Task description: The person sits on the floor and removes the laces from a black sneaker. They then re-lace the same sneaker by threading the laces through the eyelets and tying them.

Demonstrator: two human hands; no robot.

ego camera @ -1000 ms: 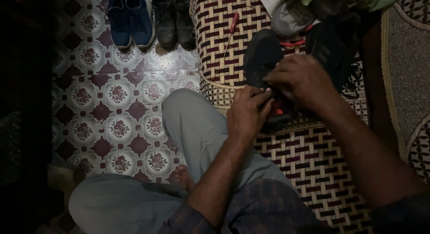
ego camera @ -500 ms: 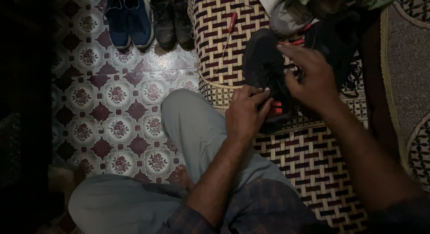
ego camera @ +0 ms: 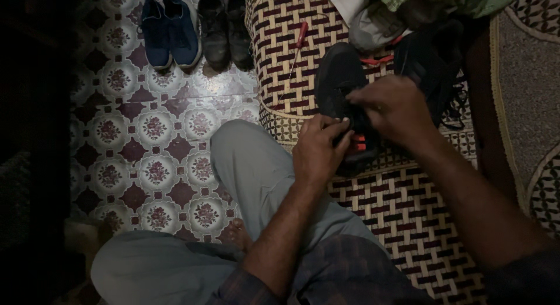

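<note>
Sitting cross-legged on a patterned tile floor [ego camera: 146, 159], beside a woven mat [ego camera: 402, 206] in cream and maroon. Both hands meeting over a black shoe [ego camera: 338, 83] that lies on the mat, long axis running away from the body, toe far and heel near, orange trim showing at the near end. Left hand [ego camera: 318, 150] just at the shoe's near end, fingers [ego camera: 338, 125] curled and pinched on the tongue or lace area; exactly what sits between them too dark to tell. Right hand [ego camera: 396, 109] over the shoe's middle from the right side, fingers bent inward and closed on something small at the lacing, touching or nearly touching the left fingertips. Shoe directly ahead of both hands, the left being nearer the heel, the right nearer the laces. Compared with half a second earlier: right hand then lifted and spread, fingers reaching toward the toe; now drawn back down and closed beside the left, which has barely shifted. Beyond: a red-handled screwdriver [ego camera: 299, 39] on the mat, a second dark shoe [ego camera: 431, 66] to the right, a blue pair [ego camera: 169, 31] and a black pair [ego camera: 224, 28] on the tiles.
</note>
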